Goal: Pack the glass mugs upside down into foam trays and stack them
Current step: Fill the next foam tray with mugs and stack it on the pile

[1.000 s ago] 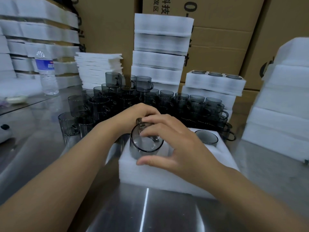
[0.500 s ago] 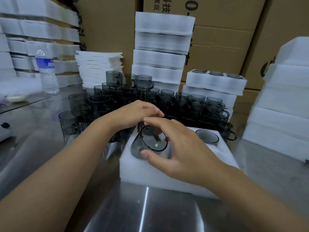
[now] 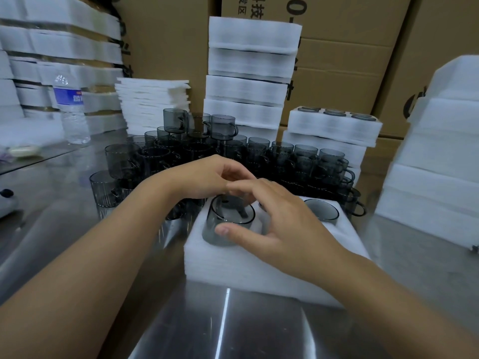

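A smoky grey glass mug (image 3: 229,216) stands upside down in the front left pocket of a white foam tray (image 3: 233,268) on the steel table. My right hand (image 3: 280,229) spans it, thumb on its near side and fingers over its far edge. My left hand (image 3: 207,177) hovers just behind the mug with curled fingers. My right fingers hide whether it touches the glass. A second mug (image 3: 321,209) sits upside down in the tray's back right pocket. Several loose mugs (image 3: 285,159) stand piled behind the tray.
A water bottle (image 3: 71,110) stands at the back left. Thin foam sheets (image 3: 153,104) and a tall foam tray stack (image 3: 248,73) rise behind the mugs. Packed trays (image 3: 334,128) are stacked at the back right, foam blocks (image 3: 440,151) at the right, cardboard boxes (image 3: 350,60) behind.
The mug went from tilted in both hands to upside down and lower in the tray's front left pocket. My left hand has drawn back slightly.
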Demonstrator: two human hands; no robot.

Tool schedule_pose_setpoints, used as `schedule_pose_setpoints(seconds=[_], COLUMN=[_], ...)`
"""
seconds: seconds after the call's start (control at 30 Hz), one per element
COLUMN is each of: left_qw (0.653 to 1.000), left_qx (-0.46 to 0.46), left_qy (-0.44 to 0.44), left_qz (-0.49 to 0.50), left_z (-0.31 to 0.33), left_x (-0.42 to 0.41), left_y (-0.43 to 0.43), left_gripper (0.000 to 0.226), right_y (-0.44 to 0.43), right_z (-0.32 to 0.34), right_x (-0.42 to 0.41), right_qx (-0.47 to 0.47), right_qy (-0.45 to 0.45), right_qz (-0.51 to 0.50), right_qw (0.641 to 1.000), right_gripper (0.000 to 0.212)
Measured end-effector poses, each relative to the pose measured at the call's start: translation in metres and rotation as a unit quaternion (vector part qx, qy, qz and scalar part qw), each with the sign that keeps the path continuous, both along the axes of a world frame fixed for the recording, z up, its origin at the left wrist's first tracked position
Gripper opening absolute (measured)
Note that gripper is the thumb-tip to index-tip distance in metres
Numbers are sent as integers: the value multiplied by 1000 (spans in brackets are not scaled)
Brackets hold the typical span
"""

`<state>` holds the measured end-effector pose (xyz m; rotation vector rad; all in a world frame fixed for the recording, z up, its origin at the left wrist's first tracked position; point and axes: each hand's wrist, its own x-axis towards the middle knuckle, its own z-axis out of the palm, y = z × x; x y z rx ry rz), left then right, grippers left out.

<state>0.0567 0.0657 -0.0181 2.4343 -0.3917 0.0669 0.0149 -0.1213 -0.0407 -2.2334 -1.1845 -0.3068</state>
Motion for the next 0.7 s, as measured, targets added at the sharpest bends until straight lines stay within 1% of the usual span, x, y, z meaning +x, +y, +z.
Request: schedule_pose_setpoints(seconds=[0.07,0.13,0.2,0.33,0.47,0.53,0.6,0.63,0.7], left_qw=[1000,1000,1000,999,999,999,996,992,982], left_qx=[10,20,12,-15,19,43,92,126,186], left_qy=[1,1,3,15,20,18,12,6,2], left_qz=[-1,-2,-9,-29,-24,-19,5,20,40], left_z=[1,2,2,2,0,0,1,2,3], left_x=[0,0,-1,-2,-1,-1,-1,-1,0], left_y=[-1,-1,0,3,3,2,2,2,2], left_gripper=[30,30,30,35,37,35,33,34,38], right_y=[0,0,-1,-2,-3,-3,-2,-2,-1], right_z=[0,0,0,2,4,4,2,1,-2], right_x=[1,2,2,2,4,5,5,4,2], right_qx=[20,48,63,50,36,31,25,17,5], right_qy=[17,57,86,99,113,103,87,63,-12], right_qz=[-8,-6,4,17,22,14,10,14,24], right_qw=[1000,997,994,994,993,994,996,998,1000], right_gripper=[60,56,54,55,54,50,40,35,28])
